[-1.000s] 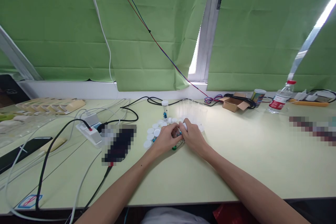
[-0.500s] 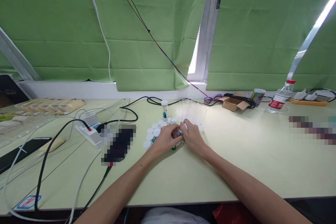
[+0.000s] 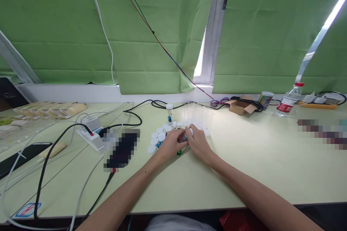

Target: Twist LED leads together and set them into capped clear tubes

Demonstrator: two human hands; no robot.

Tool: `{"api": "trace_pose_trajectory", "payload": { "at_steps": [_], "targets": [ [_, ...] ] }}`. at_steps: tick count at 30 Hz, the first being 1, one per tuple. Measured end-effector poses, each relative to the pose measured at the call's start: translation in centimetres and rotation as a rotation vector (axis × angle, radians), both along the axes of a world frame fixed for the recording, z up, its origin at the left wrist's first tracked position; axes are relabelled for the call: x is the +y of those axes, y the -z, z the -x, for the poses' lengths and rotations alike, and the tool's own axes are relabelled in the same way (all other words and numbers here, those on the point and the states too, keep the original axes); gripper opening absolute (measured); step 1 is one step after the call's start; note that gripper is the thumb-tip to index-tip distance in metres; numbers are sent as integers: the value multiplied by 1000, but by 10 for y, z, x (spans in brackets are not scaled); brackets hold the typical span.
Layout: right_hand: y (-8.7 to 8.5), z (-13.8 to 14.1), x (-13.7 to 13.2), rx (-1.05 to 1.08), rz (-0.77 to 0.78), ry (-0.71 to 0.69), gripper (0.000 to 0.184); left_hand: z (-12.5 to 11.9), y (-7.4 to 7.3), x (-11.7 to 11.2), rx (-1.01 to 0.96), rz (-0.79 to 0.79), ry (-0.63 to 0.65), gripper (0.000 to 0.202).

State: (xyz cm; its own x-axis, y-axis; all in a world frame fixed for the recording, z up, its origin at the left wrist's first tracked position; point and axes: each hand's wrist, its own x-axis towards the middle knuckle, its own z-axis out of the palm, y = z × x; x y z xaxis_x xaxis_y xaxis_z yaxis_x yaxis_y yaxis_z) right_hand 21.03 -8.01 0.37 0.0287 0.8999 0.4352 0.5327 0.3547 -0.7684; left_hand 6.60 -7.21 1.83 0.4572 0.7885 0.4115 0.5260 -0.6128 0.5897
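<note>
My left hand [image 3: 174, 142] is curled around a small clear bottle [image 3: 184, 138] with bits of blue visible in it. My right hand [image 3: 197, 141] meets it from the right, its fingers closed on the bottle's white cap [image 3: 191, 131]. Fingers cover most of the bottle. Close to the left hand lie several loose white caps [image 3: 154, 135] and a few blue pieces [image 3: 159, 144]. A shiny green piece [image 3: 179, 152] rests on the table just below the fingers. Behind the hands, a capped clear bottle [image 3: 169, 113] stands upright with blue pieces inside.
Clear plastic containers [image 3: 199, 112] stand behind my hands. To the left are a power strip [image 3: 93, 139], a pixelated dark object [image 3: 123, 149] and tangled cables. Farther right sit a cardboard box [image 3: 240, 107], a printed can [image 3: 265, 100] and a water bottle [image 3: 289, 101].
Both hands stay nearly in place around the small bottle, with only slight finger movement. The whole view has shifted very slightly.
</note>
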Motion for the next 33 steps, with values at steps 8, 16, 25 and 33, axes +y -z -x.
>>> {"api": "trace_pose_trajectory", "payload": {
  "at_steps": [8,16,25,33],
  "targets": [
    [0,-1,-3,-62,35,30,27,-1,-2,-3,-31,33,-12,9],
    [1,0,-4,-38,58,-33,24,1,4,-1,-127,121,11,53],
    [1,-1,-3,-29,43,-42,20,-1,6,0,-164,106,22,50],
    [-1,-1,-4,-58,36,-33,23,-3,2,-3,-184,114,5,52]
  ]
}}
